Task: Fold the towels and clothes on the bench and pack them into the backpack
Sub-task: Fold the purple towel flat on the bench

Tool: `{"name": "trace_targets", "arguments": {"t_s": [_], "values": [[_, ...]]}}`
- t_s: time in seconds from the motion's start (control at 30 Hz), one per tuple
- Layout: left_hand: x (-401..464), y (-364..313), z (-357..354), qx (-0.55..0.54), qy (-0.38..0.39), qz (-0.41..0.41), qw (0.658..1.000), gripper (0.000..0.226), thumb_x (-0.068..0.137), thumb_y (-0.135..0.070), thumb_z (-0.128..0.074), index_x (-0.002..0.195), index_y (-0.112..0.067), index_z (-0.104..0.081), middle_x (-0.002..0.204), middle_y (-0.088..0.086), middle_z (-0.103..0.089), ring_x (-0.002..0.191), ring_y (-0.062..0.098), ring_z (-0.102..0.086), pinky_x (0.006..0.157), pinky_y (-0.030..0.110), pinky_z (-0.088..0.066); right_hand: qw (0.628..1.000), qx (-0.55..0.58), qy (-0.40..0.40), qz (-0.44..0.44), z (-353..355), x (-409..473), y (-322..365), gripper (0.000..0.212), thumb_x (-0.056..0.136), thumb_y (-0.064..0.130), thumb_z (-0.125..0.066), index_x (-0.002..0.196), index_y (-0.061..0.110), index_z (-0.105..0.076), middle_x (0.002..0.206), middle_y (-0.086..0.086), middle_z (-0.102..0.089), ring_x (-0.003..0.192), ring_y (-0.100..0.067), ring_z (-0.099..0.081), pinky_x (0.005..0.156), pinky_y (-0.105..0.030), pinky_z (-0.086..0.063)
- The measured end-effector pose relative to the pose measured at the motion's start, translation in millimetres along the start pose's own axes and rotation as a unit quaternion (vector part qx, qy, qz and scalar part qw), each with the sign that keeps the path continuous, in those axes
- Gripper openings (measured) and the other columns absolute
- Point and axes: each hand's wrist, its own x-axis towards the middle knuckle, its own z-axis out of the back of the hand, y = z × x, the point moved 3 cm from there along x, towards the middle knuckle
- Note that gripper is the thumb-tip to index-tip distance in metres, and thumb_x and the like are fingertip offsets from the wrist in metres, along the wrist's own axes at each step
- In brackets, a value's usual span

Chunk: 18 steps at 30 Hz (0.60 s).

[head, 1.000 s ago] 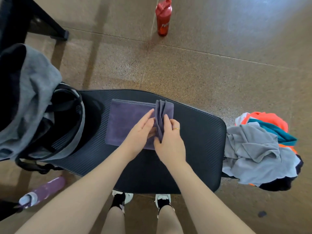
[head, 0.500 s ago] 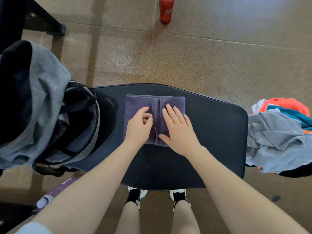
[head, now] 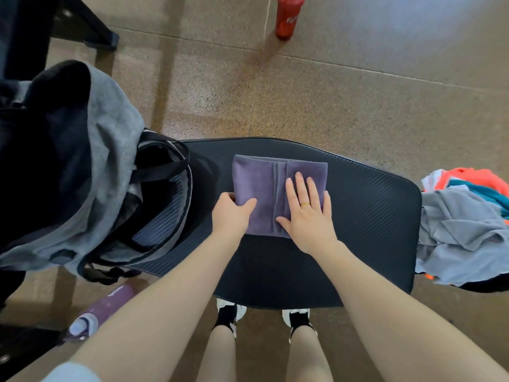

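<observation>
We are pressing our right hand (head: 308, 213) flat, fingers spread, on the folded purple towel (head: 264, 186) lying mid-bench (head: 358, 216); our left hand (head: 230, 213) is pinching its 9 o'clock edge, fingers seemingly tucked underneath. The backpack (head: 154, 216) is gaping at 9 o'clock

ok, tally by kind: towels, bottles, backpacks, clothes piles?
Towels: 1, purple towel on the bench
Bottles: 2, red bottle, purple bottle
Backpacks: 1, backpack
Clothes piles: 1, clothes pile
Total: 5
</observation>
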Motion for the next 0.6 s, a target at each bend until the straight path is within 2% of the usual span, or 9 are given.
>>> {"name": "trace_targets", "arguments": {"t_s": [0.07,0.17,0.27,0.33,0.4,0.47,0.5,0.53,0.6], "values": [[-3.3,-7.9,1.3,-0.032,0.029,-0.046,0.998,0.031,0.085,-0.021,-0.062,0.113,-0.012,-0.052,0.105,0.003,-0.061,0.092,0.016,-0.056,0.074,0.028,-0.045,1.000,0.009,-0.010,0.002,0.2,0.0,-0.1,0.078,0.095,0.048,-0.037,0.148,0.020,0.013,0.157,-0.002,0.016,0.144,-0.022,0.016,0.115,-0.046,0.006],[-18.7,-19.2,3.9,-0.006,0.039,-0.194,0.980,0.029,0.083,-0.018,-0.064,0.108,-0.019,-0.050,0.091,-0.004,-0.059,0.082,0.008,-0.057,0.072,0.019,-0.045,0.998,0.057,-0.025,0.014,0.3,0.6,-2.0,0.079,0.093,0.044,-0.045,0.149,0.020,0.005,0.158,-0.003,0.010,0.145,-0.021,0.011,0.116,-0.044,0.005],[-35.9,-27.1,-11.7,0.040,0.069,-0.271,0.959,0.032,0.084,-0.017,-0.063,0.113,-0.021,-0.049,0.085,-0.009,-0.055,0.073,0.001,-0.051,0.062,0.008,-0.040,0.983,0.175,-0.042,0.047,3.1,2.5,-9.5,0.076,0.090,0.034,-0.057,0.149,0.018,-0.013,0.158,-0.002,-0.005,0.146,-0.019,0.001,0.118,-0.043,-0.003],[-39.7,-31.5,-29.7,0.064,0.076,-0.289,0.952,0.039,0.085,-0.019,-0.062,0.121,-0.018,-0.048,0.097,-0.006,-0.054,0.080,0.004,-0.050,0.063,0.009,-0.039,0.945,0.316,-0.068,0.041,12.7,1.2,-19.5,0.063,0.090,0.017,-0.057,0.146,0.018,-0.028,0.157,0.002,-0.016,0.142,-0.010,-0.014,0.117,-0.034,-0.018],[-40.6,-36.9,-48.1,0.083,0.078,-0.299,0.948,0.040,0.087,-0.020,-0.059,0.125,-0.017,-0.048,0.107,-0.003,-0.053,0.088,0.008,-0.051,0.072,0.016,-0.044,0.905,0.413,-0.096,0.010,21.9,-2.7,-32.2,0.054,0.090,0.000,-0.049,0.141,0.016,-0.039,0.155,0.005,-0.021,0.135,0.000,-0.021,0.111,-0.022,-0.025],[-39.1,-37.4,-65.6,0.140,0.100,-0.298,0.939,0.040,0.092,-0.022,-0.053,0.130,-0.016,-0.046,0.114,0.000,-0.055,0.096,0.012,-0.054,0.084,0.027,-0.048,0.878,0.463,-0.121,-0.025,27.9,-8.0,-45.1,0.052,0.089,-0.006,-0.042,0.137,0.014,-0.041,0.154,0.006,-0.022,0.138,-0.003,-0.023,0.114,-0.026,-0.025],[-38.2,-35.1,-72.3,0.182,0.108,-0.305,0.929,0.040,0.094,-0.020,-0.050,0.133,-0.015,-0.045,0.120,0.002,-0.056,0.102,0.015,-0.056,0.089,0.030,-0.047,0.876,0.463,-0.129,-0.033,30.1,-10.6,-50.0,0.052,0.090,-0.004,-0.042,0.139,0.014,-0.039,0.154,0.006,-0.022,0.140,-0.006,-0.023,0.115,-0.027,-0.024],[-37.4,-31.9,-76.1,0.224,0.098,-0.324,0.914,0.039,0.094,-0.018,-0.048,0.133,-0.014,-0.045,0.123,0.003,-0.057,0.107,0.018,-0.056,0.091,0.031,-0.046,0.891,0.431,-0.140,-0.024,32.7,-13.3,-52.9,0.051,0.091,0.001,-0.043,0.141,0.014,-0.036,0.155,0.005,-0.020,0.141,-0.008,-0.021,0.116,-0.024,-0.021],[-39.2,-25.4,-75.6,0.293,0.031,-0.392,0.872,0.035,0.090,-0.018,-0.053,0.125,-0.015,-0.053,0.118,0.002,-0.062,0.107,0.021,-0.058,0.085,0.032,-0.044,0.946,0.267,-0.168,0.074,38.3,-18.9,-51.0,0.051,0.093,0.020,-0.042,0.143,0.012,-0.033,0.155,-0.001,-0.018,0.143,-0.013,-0.015,0.116,-0.022,-0.012]]}}
